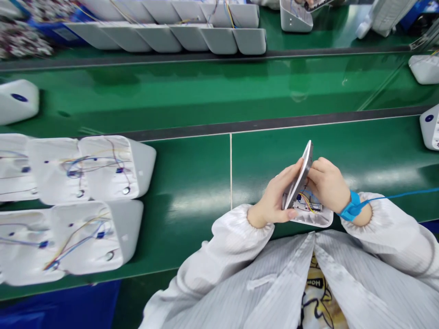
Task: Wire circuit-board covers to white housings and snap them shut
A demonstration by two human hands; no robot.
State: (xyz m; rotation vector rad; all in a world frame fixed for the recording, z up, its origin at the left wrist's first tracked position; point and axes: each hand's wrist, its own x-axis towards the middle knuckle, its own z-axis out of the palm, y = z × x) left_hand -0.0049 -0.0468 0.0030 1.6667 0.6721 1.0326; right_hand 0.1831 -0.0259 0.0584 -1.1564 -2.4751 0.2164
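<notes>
My left hand [277,194] is closed on a thin grey and white panel [299,177], holding it tilted up on edge. Just below and behind the panel lies an open white plastic housing [317,220] with yellow and blue wires [307,201] inside. My right hand [327,185] is at the panel's right side, over the housing, its fingers curled in. What those fingertips pinch, if anything, is hidden by the panel and the hand. A blue wrist strap [350,206] with a cord circles my right wrist.
Several open white housings [146,171] with wires stand in two rows at left on the green bench [192,183]. Beyond a dark rail [192,130] runs a green strip [206,84]. More grey-white housings [219,40] line the far side. Another housing [430,130] is at the right edge.
</notes>
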